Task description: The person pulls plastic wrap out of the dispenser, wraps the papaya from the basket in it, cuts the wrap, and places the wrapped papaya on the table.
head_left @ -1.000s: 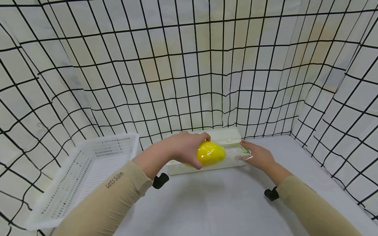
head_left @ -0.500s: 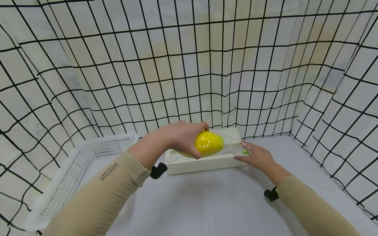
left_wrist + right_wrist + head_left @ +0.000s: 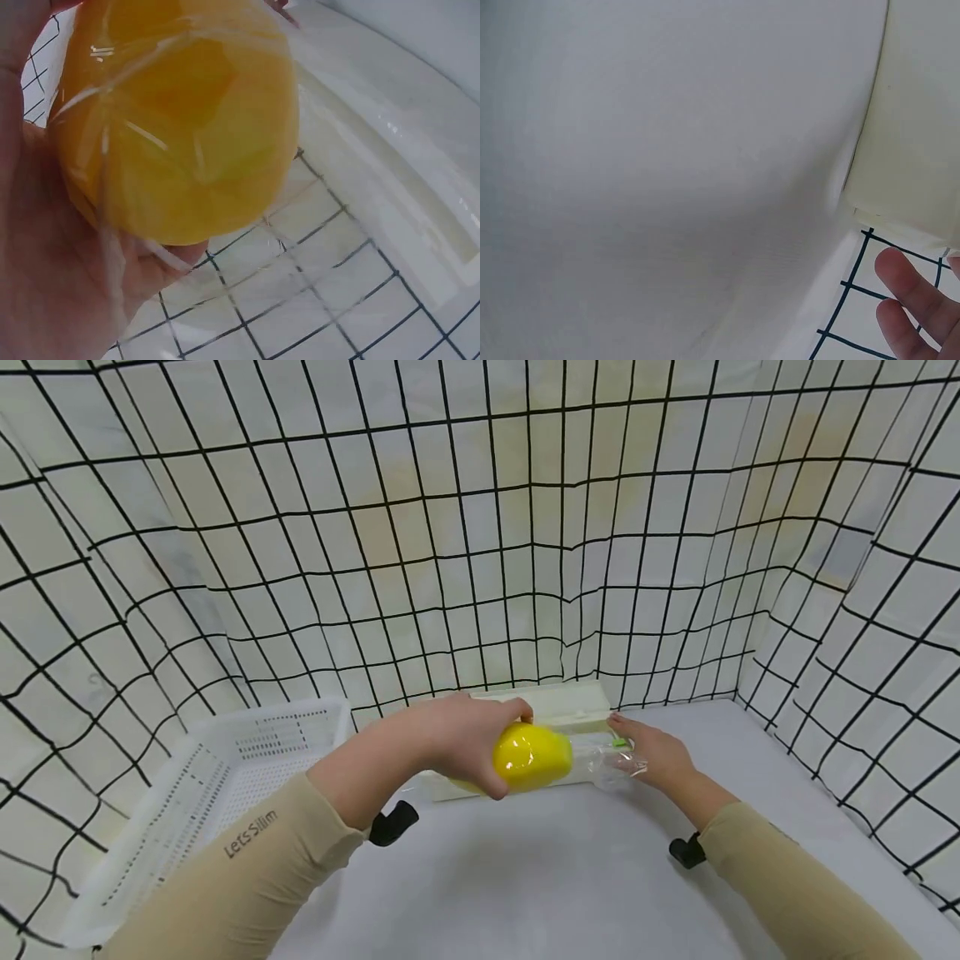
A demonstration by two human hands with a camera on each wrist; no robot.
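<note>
My left hand (image 3: 465, 739) grips a glossy yellow fruit-shaped object (image 3: 532, 757) from its left side. Clear cling film covers the yellow object (image 3: 187, 120), with creases and shine in the left wrist view. From it a sheet of film (image 3: 592, 752) runs right, over a long white wrap dispenser box (image 3: 558, 700) with a small green piece (image 3: 619, 742) at its right. My right hand (image 3: 660, 756) is at the box's right end, fingertips at the corner, partly behind loose film. In the right wrist view, two straight fingers (image 3: 915, 292) show beside the box end (image 3: 915, 157).
A white perforated plastic basket (image 3: 277, 718) stands at the left on the white table surface (image 3: 517, 877). Black wire grid panels (image 3: 480, 535) enclose the back and both sides. Each wrist carries a small black camera, such as the left wrist camera (image 3: 393, 822).
My left hand raised the yellow object above the box, then lowered it in front, hiding much of the box front. The right hand stayed at the box end, its thumb now behind film.
</note>
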